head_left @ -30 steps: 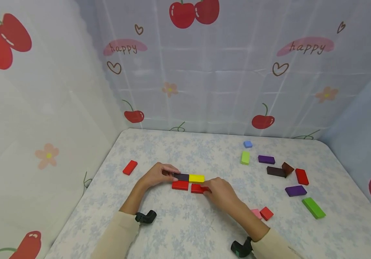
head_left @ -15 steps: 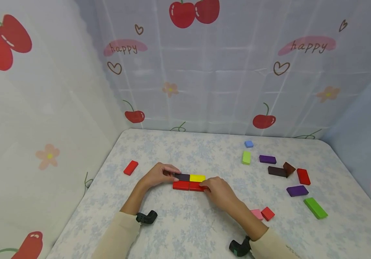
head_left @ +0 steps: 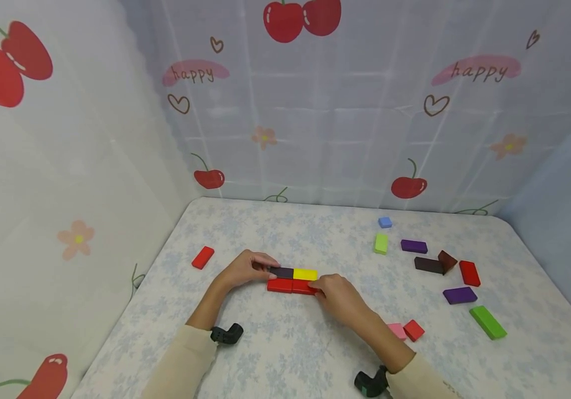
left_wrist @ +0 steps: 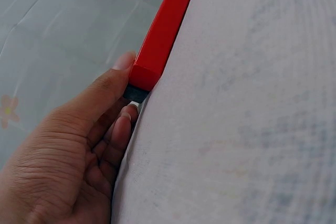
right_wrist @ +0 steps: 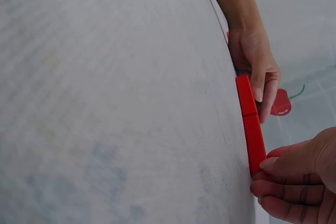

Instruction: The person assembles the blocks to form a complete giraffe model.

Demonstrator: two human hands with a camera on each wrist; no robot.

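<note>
Four-cornered flat blocks form two rows mid-table: a black block (head_left: 283, 272) and a yellow block (head_left: 305, 274) behind, a left red block (head_left: 279, 285) and a right red block (head_left: 301, 287) in front. The two red ones meet end to end. My left hand (head_left: 246, 270) pinches the black block's outer end, its thumb (left_wrist: 122, 62) right at the red block's corner. At the other side, my right hand (head_left: 341, 299) pinches the outer end of the right red block, thumb (right_wrist: 273, 164) and fingers around that end.
A lone red block (head_left: 203, 257) lies to the left. Scattered on the right are purple (head_left: 460, 295), dark brown (head_left: 428, 265), green (head_left: 488, 322), red and blue (head_left: 385, 222) blocks. Pink and red (head_left: 414, 331) pieces lie by my right forearm. A printed curtain (head_left: 315, 138) encloses the table.
The right red block has slid left against the left red block, closing the gap seen a second ago. My right hand stays on it; my left hand keeps its place.
</note>
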